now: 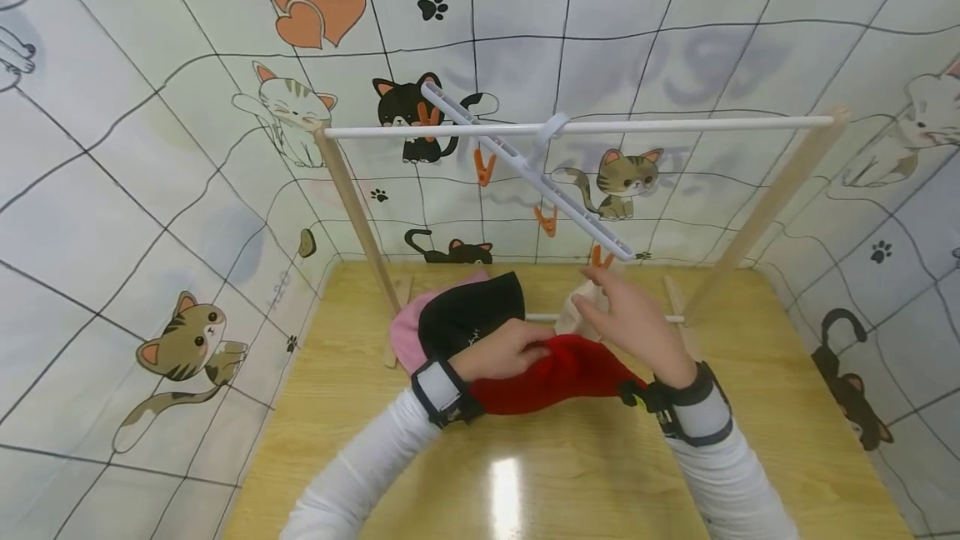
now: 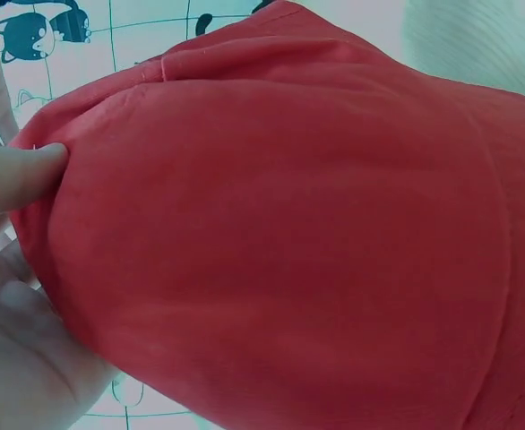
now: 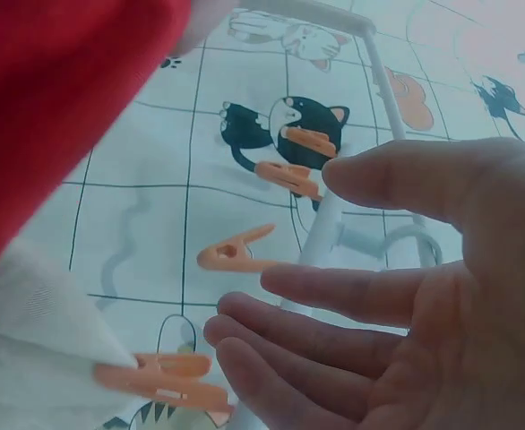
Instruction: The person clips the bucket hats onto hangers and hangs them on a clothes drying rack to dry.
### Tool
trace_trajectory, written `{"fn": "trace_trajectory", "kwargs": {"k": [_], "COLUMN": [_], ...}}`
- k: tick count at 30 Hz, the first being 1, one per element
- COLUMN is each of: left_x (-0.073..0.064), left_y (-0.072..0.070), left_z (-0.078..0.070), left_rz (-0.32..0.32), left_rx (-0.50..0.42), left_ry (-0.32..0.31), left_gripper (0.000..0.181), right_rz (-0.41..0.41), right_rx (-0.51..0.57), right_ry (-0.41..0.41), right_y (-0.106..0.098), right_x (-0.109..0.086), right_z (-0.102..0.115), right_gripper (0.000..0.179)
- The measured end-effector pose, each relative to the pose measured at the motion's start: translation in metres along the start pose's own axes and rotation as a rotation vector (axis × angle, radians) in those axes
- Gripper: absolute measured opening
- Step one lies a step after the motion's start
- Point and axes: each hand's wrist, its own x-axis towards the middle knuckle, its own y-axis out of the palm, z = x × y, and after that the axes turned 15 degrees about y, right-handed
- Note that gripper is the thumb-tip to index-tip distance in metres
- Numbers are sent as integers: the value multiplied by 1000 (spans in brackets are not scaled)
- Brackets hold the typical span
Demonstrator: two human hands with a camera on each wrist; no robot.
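My left hand [image 1: 501, 352] pinches the edge of a red cap [image 1: 566, 375], thumb on its near face in the left wrist view. The red cap is held above the table. My right hand [image 1: 637, 322] is at the near right end of a white clip hanger [image 1: 517, 163], its fingers extended and holding nothing. In the right wrist view, an orange clothespin [image 3: 168, 381] on the hanger grips a cream-white cloth item [image 3: 30, 336], partly hidden by the red cap. Other orange clothespins [image 1: 483, 167] hang from the hanger with nothing in them.
The hanger hooks over the white bar [image 1: 675, 125] of a wooden-legged rack [image 1: 360, 227]. Behind my left hand, a black cap [image 1: 468, 311] lies on a pink one [image 1: 407, 332] on the wooden table [image 1: 337, 432]. Cat-print walls [image 1: 187, 215] close off the back and sides.
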Motion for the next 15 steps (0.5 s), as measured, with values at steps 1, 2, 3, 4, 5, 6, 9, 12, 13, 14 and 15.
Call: {"fn": "trace_trajectory", "kwargs": {"k": [1,2,3,4,5,6,9,12,13,14,15], "left_x": [-1,-3,-4,-6,-8,-10,-16,-25,-29,-32,-36], "left_y": [-2,-3,-4,-6,-7,-8,-13,-17,-19,-21,-23], "left_z": [-1,-1,-2,-2,-2,-3,-5,-8,-8,-9,-10], "left_rz": [-1,-1,1,2,5,7,11,5,1,-3,-8], "left_rx": [4,7,14,20,32,42,70,85,90,99,107], "left_ry": [-3,-6,-12,-19,-24,-30,-42,-49,-52,-52,-54], "left_gripper": [12,12,12,12,11,11,9,10,10,10,10], "right_rz": [5,13,19,20,24,27,26,22,22,23,24], "right_rx": [-1,1,4,8,8,7,10,19,27,38,49], "right_ry": [-5,-6,-8,-14,-14,-17,-25,-17,-14,-10,-6], "right_y": [0,1,1,2,2,3,7,11,13,15,16], "right_x": [4,7,10,13,16,19,27,34,36,38,40], "right_z": [2,4,5,6,8,8,10,11,12,12,12], "right_gripper": [50,51,52,53,54,55,57,58,59,60,61]}}
